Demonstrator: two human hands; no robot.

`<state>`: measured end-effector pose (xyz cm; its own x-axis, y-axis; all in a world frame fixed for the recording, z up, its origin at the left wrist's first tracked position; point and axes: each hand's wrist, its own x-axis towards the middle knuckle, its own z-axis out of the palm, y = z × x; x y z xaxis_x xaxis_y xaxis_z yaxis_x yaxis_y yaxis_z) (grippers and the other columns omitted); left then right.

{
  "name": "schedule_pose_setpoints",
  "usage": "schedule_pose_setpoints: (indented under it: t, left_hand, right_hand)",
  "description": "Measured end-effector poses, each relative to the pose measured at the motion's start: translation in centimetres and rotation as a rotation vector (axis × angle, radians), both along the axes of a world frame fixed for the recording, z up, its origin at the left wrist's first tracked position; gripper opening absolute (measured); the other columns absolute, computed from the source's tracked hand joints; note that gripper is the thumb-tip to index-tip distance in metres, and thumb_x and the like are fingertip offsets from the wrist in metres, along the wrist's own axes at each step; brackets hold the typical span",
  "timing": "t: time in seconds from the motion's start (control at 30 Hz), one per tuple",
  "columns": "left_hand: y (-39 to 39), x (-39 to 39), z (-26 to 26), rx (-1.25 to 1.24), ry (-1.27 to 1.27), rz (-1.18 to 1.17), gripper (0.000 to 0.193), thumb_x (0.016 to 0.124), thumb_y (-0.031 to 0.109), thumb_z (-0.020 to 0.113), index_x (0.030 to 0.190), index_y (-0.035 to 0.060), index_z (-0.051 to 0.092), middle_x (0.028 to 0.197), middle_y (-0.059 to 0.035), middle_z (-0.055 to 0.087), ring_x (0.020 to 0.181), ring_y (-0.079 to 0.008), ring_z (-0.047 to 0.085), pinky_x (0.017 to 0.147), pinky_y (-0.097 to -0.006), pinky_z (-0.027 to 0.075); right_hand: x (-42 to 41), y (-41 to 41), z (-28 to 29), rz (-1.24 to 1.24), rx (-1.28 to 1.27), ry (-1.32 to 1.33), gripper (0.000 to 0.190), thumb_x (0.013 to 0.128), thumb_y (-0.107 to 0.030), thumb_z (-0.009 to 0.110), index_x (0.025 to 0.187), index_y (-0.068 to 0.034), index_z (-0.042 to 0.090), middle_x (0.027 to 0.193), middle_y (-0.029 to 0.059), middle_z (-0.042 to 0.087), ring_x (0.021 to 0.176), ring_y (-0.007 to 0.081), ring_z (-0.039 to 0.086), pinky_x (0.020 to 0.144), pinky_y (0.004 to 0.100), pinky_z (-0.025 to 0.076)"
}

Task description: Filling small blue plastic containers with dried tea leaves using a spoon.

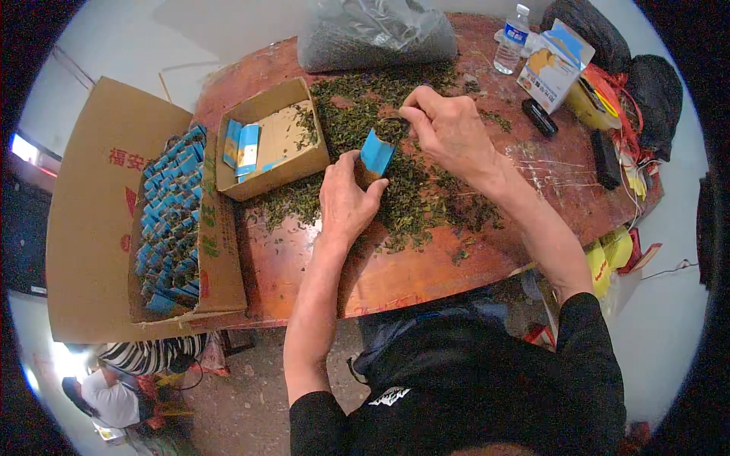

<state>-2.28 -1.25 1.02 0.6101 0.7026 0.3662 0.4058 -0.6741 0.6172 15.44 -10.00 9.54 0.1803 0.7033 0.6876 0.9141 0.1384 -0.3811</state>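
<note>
My left hand (349, 199) grips a small blue paper packet (376, 154), held tilted over the table. Just right of its upper end, my right hand (450, 122) pinches something dark, perhaps dried leaves, between thumb and fingers. Dried green leaves (408, 211) lie spread on the red-brown wooden table under and around both hands. Left of them, a shallow cardboard box (274, 181) holds a few blue-and-white packets (248, 149) and some loose leaves. A large open carton (219, 256) at the far left is packed with many blue packets (171, 211).
A large clear plastic bag (376, 37) of dark contents stands at the table's back. At the back right are a water bottle (511, 43), a printed carton (552, 68), a black object (539, 118) and red bags. Another person (111, 399) is at the lower left, beyond the table.
</note>
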Motion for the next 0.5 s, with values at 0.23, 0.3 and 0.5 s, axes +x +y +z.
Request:
schedule_pose_setpoints:
  t: [0.23,0.3,0.5]
  left_hand:
    - [0.18,-0.11,-0.27,-0.015,-0.008,-0.009,0.056,0.076,0.021,0.082,0.121,0.0014,0.056,0.104,-0.0188,0.064,0.099,-0.0374,0.059,0.086,-0.0472,0.048]
    - [0.14,-0.13,-0.21,0.001,-0.027,-0.010,0.055,0.076,0.021,0.082,0.120,0.0017,0.056,0.103,-0.0182,0.064,0.098,-0.0368,0.059,0.086,-0.0468,0.048]
    - [-0.09,-0.13,-0.08,-0.007,-0.031,0.009,0.053,0.075,0.019,0.081,0.119,0.0022,0.056,0.101,-0.0172,0.065,0.096,-0.0359,0.059,0.086,-0.0460,0.048]
  right_hand:
    - [-0.61,-0.42,0.35,0.053,0.026,-0.102,0.009,0.094,-0.010,0.065,0.092,-0.002,0.061,0.070,0.0171,0.062,0.061,0.0357,0.063,0.053,0.0409,0.048]
    - [-0.73,-0.50,0.39,0.059,0.013,-0.150,0.009,0.094,-0.009,0.064,0.092,-0.002,0.059,0.073,0.0172,0.062,0.063,0.0354,0.064,0.054,0.0410,0.049]
    - [-0.80,-0.72,0.98,0.095,0.056,-0.201,0.008,0.094,-0.009,0.063,0.093,-0.003,0.058,0.074,0.0164,0.062,0.064,0.0351,0.064,0.055,0.0410,0.050]
